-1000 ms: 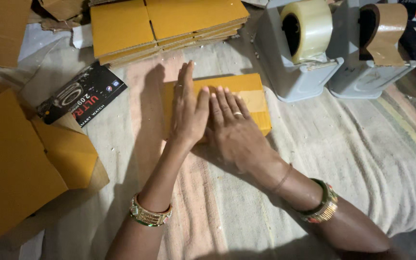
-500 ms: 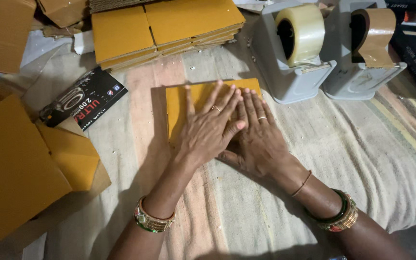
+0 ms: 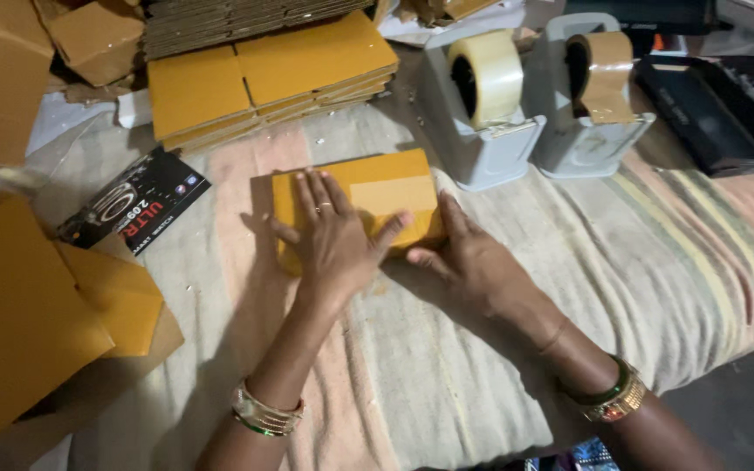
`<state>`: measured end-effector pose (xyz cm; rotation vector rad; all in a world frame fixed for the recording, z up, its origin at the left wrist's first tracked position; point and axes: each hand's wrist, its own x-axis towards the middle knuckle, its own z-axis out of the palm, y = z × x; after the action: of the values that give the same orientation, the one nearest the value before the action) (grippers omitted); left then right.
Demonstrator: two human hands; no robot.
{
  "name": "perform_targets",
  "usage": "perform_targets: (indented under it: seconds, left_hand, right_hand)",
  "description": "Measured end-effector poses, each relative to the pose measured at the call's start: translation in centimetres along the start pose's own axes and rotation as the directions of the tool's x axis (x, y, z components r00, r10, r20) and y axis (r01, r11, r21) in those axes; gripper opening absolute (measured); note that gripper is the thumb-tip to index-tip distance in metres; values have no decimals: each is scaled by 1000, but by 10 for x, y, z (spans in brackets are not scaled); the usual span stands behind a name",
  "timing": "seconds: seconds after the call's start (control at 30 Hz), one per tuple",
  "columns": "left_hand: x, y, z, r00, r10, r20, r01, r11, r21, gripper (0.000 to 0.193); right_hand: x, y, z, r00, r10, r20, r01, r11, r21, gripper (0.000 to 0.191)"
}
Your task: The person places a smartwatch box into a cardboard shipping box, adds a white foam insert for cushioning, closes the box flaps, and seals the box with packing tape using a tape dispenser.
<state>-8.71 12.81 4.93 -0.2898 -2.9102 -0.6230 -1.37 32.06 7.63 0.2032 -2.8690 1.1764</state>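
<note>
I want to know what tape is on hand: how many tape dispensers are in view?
2. One grey dispenser with a clear roll stands just beyond the yellow box under the hands; a second with a brown roll stands right beside it. Others may sit outside the frame.

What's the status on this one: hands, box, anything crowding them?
Left hand flat on yellow box. Right hand against its near right corner. Two tape dispensers just beyond, apart from box.

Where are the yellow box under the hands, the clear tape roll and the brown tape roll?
yellow box [image 3: 394, 187], head view, on its bare top face beyond the hands.
clear tape roll [image 3: 492, 74], head view, on its outer curved face.
brown tape roll [image 3: 608, 70], head view, on its outer curved face.
</note>
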Motion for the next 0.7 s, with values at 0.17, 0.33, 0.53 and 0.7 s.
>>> perform_targets:
  seconds: [0.17,0.33,0.53,0.7]
  left_hand:
    - [32,39,-12,998,-5,65,4,1000,21,116]
    - [70,147,14,888,458,-32,-459,887,-49,110]
    - [133,258,60,759,648,64,-639,723,263,104]
    - [165,281,91,794,593,133,-599,726,337,90]
  right_hand:
    - [-5,51,-73,842,281,-460,-297,954,40,37]
    - [27,147,-145,577,-534,-618,-134,684,-717,22]
    - [100,224,-175,821,302,-485,-226,951,209,29]
    - [100,223,-177,814,183,-552,50,924,380,20]
